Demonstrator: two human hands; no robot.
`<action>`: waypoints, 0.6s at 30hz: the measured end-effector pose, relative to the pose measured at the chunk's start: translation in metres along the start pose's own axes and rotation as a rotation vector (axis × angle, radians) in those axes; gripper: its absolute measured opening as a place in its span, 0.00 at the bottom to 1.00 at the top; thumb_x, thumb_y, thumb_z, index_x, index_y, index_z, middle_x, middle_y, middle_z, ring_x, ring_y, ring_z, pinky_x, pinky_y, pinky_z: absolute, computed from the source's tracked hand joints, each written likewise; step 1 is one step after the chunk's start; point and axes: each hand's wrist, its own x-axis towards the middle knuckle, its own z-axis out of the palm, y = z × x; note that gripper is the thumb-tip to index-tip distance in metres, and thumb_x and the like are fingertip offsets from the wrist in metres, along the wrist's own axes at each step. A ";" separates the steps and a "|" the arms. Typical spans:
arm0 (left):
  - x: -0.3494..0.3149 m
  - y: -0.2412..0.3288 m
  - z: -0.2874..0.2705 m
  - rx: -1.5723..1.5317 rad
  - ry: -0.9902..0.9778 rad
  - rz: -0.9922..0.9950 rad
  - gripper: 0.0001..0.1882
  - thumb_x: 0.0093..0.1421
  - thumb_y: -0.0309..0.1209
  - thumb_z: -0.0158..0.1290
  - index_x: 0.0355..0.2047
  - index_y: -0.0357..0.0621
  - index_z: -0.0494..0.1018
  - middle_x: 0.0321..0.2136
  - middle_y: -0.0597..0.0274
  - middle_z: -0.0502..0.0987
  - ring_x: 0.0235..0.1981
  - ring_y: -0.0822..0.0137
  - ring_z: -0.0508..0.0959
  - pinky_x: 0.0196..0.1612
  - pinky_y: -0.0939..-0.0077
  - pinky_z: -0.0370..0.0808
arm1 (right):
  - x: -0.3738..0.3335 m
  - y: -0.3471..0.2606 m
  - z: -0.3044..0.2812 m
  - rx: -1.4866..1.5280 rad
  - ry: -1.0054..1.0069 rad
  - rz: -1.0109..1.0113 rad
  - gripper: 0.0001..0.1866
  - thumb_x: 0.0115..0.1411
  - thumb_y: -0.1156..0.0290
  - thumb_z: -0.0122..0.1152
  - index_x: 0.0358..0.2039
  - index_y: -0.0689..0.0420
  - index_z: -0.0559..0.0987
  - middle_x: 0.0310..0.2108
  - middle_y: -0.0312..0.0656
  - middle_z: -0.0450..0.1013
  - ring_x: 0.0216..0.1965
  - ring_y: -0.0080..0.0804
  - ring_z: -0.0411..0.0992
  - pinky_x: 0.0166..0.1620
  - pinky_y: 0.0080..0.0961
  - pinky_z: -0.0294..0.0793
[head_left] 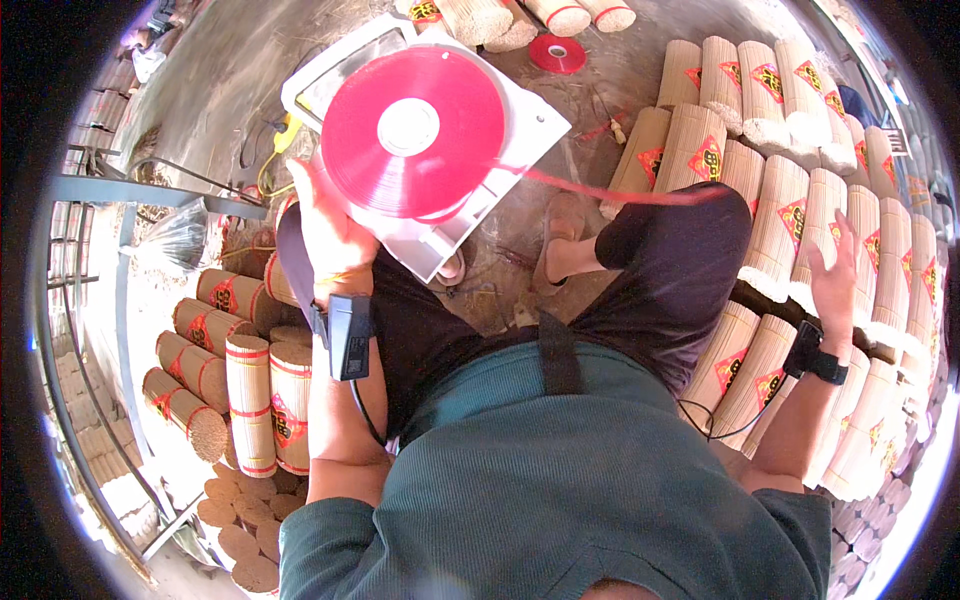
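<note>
A white tape machine [525,135] with a big red roll of tape [345,120] on it sits tilted in front of me at the upper left. My left hand [338,230] grips its near left edge, with part of the fingers hidden behind it. From the roll a thin red strip [610,192] runs right toward my knee, blurred by motion. My right hand [832,270] is at the right, fingers spread and nothing visible in it. Below and around that hand lie bundles of thin pale sticks [775,225] with red labels.
More stick bundles [250,400] stand and lie at the left, beside a grey metal frame [150,190]. A second red tape roll [557,54] lies on the floor, near bundles [560,15] at the top. A yellow plug [287,133] is beside the machine.
</note>
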 end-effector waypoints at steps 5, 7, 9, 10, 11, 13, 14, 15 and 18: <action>0.005 -0.009 0.002 -0.007 -0.037 0.012 0.37 0.62 0.57 0.40 0.60 0.41 0.58 0.58 0.55 0.65 0.58 0.59 0.66 0.61 0.59 0.60 | 0.011 -0.137 0.007 0.621 -0.236 -0.020 0.19 0.54 0.73 0.60 0.48 0.57 0.74 0.48 0.46 0.71 0.51 0.38 0.69 0.55 0.31 0.66; 0.001 -0.008 0.003 -0.003 -0.033 0.023 0.37 0.62 0.58 0.40 0.60 0.40 0.59 0.57 0.55 0.65 0.57 0.59 0.66 0.61 0.59 0.60 | 0.020 -0.196 0.021 0.768 -0.171 -0.285 0.18 0.53 0.72 0.62 0.46 0.57 0.74 0.45 0.46 0.72 0.48 0.40 0.71 0.51 0.32 0.69; -0.001 -0.008 0.007 -0.032 -0.058 0.017 0.37 0.62 0.58 0.40 0.59 0.40 0.59 0.57 0.54 0.66 0.57 0.58 0.66 0.61 0.59 0.61 | 0.032 -0.243 0.031 0.853 -0.082 -0.479 0.18 0.51 0.69 0.64 0.43 0.58 0.74 0.41 0.47 0.72 0.44 0.44 0.71 0.47 0.34 0.70; 0.000 -0.011 0.009 -0.032 -0.064 0.013 0.37 0.62 0.58 0.40 0.59 0.40 0.59 0.57 0.54 0.66 0.57 0.58 0.66 0.61 0.59 0.61 | 0.034 -0.261 0.038 0.872 -0.038 -0.470 0.18 0.51 0.68 0.65 0.42 0.59 0.74 0.39 0.47 0.72 0.42 0.46 0.71 0.45 0.36 0.70; -0.002 -0.010 0.009 -0.025 -0.058 0.016 0.37 0.62 0.58 0.40 0.59 0.40 0.59 0.57 0.54 0.66 0.57 0.58 0.66 0.61 0.59 0.61 | 0.034 -0.276 0.047 0.899 0.005 -0.466 0.19 0.50 0.66 0.66 0.40 0.59 0.73 0.38 0.48 0.72 0.40 0.47 0.71 0.43 0.37 0.70; -0.004 -0.007 0.006 -0.020 -0.052 0.030 0.37 0.62 0.58 0.40 0.59 0.40 0.59 0.57 0.54 0.66 0.57 0.58 0.66 0.61 0.59 0.61 | 0.041 -0.288 0.065 0.960 -0.051 -0.392 0.20 0.49 0.64 0.66 0.39 0.61 0.73 0.36 0.48 0.71 0.38 0.47 0.70 0.41 0.38 0.70; -0.003 -0.007 0.003 -0.045 -0.074 0.021 0.37 0.62 0.58 0.40 0.59 0.39 0.59 0.57 0.54 0.66 0.57 0.58 0.66 0.61 0.59 0.61 | 0.049 -0.291 0.074 0.917 -0.006 -0.377 0.20 0.49 0.63 0.66 0.38 0.61 0.73 0.34 0.48 0.71 0.37 0.47 0.70 0.40 0.38 0.70; -0.004 -0.005 0.002 -0.073 -0.094 0.011 0.38 0.62 0.58 0.40 0.59 0.39 0.58 0.57 0.54 0.66 0.57 0.58 0.66 0.61 0.59 0.61 | 0.056 -0.294 0.079 0.875 0.036 -0.364 0.19 0.49 0.63 0.66 0.38 0.61 0.73 0.33 0.48 0.71 0.35 0.47 0.70 0.39 0.37 0.70; -0.006 -0.003 -0.001 -0.027 -0.066 0.028 0.37 0.62 0.58 0.39 0.59 0.39 0.58 0.57 0.54 0.65 0.58 0.58 0.66 0.61 0.59 0.61 | 0.069 -0.301 0.085 0.702 0.049 -0.462 0.20 0.49 0.62 0.65 0.38 0.61 0.74 0.36 0.47 0.71 0.38 0.46 0.69 0.43 0.39 0.67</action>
